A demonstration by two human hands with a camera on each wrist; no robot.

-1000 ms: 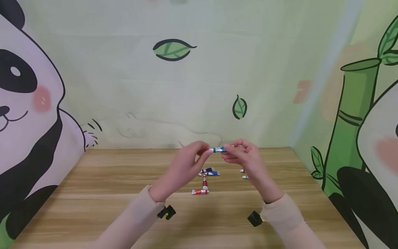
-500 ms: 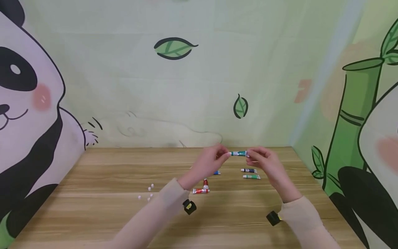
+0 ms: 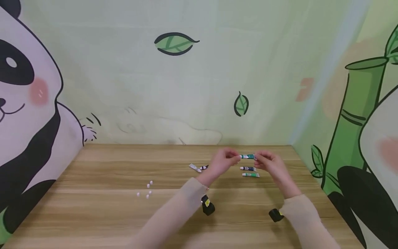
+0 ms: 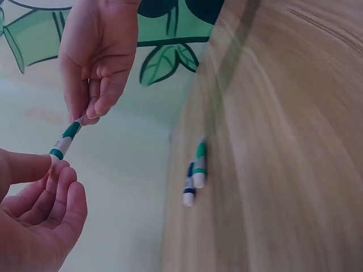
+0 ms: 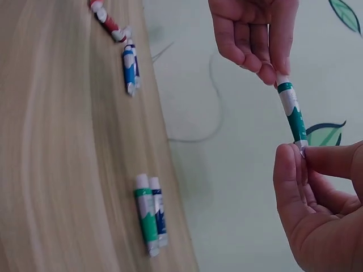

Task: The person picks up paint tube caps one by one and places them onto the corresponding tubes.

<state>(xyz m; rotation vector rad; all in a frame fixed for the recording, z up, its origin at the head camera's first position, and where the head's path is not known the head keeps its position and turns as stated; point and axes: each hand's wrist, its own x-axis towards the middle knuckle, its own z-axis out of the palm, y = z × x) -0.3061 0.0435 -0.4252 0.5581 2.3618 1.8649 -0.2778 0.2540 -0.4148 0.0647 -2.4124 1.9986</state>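
Note:
A dark green paint tube (image 3: 247,156) is held level above the table by both hands. My left hand (image 3: 223,161) pinches its white cap end between thumb and fingertips. At the flat crimped end, my right hand (image 3: 271,165) grips it with thumb and forefinger. The right wrist view shows the tube (image 5: 292,110) stretched between the two hands, its cap mostly covered by the left fingertips. Below it on the table lie a dark blue paint tube (image 3: 248,168) and a lighter green paint tube (image 3: 250,175), side by side with caps to the left.
Several small white caps (image 3: 148,185) lie loose on the table's left half. A silvery tube (image 3: 195,168) rests left of my left hand. A blue tube (image 5: 129,71) and red tubes (image 5: 108,22) show in the right wrist view. A panda-printed backdrop (image 3: 124,86) stands behind the table.
Both hands have moved right with the dark green tube, now over the dark blue and lighter green tubes. My left forearm now covers the red tubes; the white caps have come into view.

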